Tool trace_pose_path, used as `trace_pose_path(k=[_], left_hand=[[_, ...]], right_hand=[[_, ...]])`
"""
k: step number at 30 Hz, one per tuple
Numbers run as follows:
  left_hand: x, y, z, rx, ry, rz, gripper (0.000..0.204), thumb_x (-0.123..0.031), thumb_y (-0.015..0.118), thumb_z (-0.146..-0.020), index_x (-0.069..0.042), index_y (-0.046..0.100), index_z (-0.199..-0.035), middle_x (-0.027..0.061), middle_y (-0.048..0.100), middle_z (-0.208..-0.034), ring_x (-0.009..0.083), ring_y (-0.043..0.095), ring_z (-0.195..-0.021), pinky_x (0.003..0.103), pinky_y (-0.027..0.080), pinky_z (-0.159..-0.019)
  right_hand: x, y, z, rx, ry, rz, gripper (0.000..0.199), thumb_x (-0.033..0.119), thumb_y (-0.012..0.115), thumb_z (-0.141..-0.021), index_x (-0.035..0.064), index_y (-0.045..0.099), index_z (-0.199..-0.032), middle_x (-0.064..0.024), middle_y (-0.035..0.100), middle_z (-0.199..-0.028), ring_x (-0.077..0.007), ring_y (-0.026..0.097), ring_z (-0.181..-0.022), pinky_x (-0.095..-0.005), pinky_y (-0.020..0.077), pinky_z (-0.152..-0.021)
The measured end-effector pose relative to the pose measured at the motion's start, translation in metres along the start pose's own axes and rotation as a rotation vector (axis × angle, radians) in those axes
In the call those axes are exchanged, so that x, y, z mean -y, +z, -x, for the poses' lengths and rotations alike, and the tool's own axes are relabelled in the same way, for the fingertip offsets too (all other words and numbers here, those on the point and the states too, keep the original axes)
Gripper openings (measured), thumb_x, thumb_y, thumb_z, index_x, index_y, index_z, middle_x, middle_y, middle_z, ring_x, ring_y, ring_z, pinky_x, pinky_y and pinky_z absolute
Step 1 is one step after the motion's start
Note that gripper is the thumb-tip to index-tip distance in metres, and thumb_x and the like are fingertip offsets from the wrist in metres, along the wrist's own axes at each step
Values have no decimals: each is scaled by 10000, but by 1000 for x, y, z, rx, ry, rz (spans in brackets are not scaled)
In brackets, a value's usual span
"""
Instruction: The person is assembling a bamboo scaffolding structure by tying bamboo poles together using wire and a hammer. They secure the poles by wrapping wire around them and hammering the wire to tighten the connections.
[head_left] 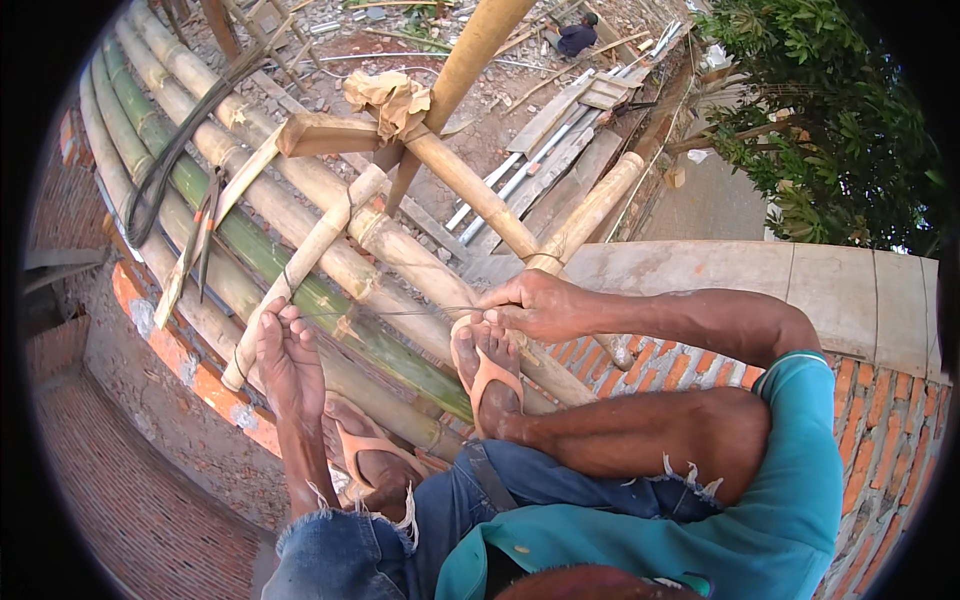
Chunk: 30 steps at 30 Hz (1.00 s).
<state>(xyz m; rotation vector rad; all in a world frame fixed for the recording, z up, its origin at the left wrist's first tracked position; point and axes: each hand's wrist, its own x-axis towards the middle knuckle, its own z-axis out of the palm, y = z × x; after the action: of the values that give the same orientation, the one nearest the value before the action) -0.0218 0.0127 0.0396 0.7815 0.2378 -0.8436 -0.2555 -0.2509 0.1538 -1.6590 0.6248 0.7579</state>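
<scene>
A thin dark wire [400, 313] runs almost straight between my two hands, above the bamboo poles. My right hand [540, 303] pinches its right end between thumb and fingers, just over my right foot. At its other end, my left hand [290, 355] has its fingers curled in on the wire, palm turned up. That hand is beside a short bamboo crosspiece [318, 243], which lies across several long bamboo poles [240, 215], one of them green. Wire loops circle the crosspiece. Left of it rests a pincer tool [206, 228] with orange-marked handles.
A bundle of dark wire [172, 165] drapes over the poles at left. An upright bamboo post [465, 75] rises ahead, with a wooden block [325, 135] beside it. Brick walls [150, 480] drop away at lower left. Far below, a person [577, 38] is among rubble.
</scene>
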Motion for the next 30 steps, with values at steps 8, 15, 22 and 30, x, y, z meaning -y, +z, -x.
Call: trace_pose_path(k=[8, 15, 22, 30], left_hand=[[5, -13, -12, 51, -91, 31, 296, -192, 531, -1084, 40, 545, -1267, 122, 662, -1083, 129, 673, -910, 239, 628, -816], [13, -5, -32, 163, 43, 321, 273, -148, 526, -1081, 58, 537, -1260, 150, 642, -1117, 183, 672, -940, 262, 637, -827], [-14, -6, -39, 130, -88, -109, 336, -194, 557, -1072, 69, 544, -1281, 160, 697, -1106, 151, 712, -958, 246, 632, -844], [5, 6, -7, 275, -104, 44, 458, -349, 535, -1076, -4, 499, -1375, 189, 608, -1313, 244, 661, -1150, 355, 582, -1005]], right_hand=[[1, -4, 2, -195, -304, 62, 369, 262, 614, -1006, 18, 703, -1268, -156, 762, -1115, -219, 715, -1040, -356, 546, -924], [4, 11, -1, -103, 42, -174, 361, 278, 598, -1030, 25, 724, -1255, -85, 752, -1031, -151, 682, -971, -322, 541, -888], [22, -11, 1, -305, -144, 131, 332, 266, 624, -1029, 21, 726, -1228, -124, 746, -1007, -125, 674, -956, -322, 536, -850], [16, -5, 2, -272, 152, -21, 315, 258, 625, -1034, 22, 735, -1210, -48, 748, -984, -105, 602, -832, -317, 504, -793]])
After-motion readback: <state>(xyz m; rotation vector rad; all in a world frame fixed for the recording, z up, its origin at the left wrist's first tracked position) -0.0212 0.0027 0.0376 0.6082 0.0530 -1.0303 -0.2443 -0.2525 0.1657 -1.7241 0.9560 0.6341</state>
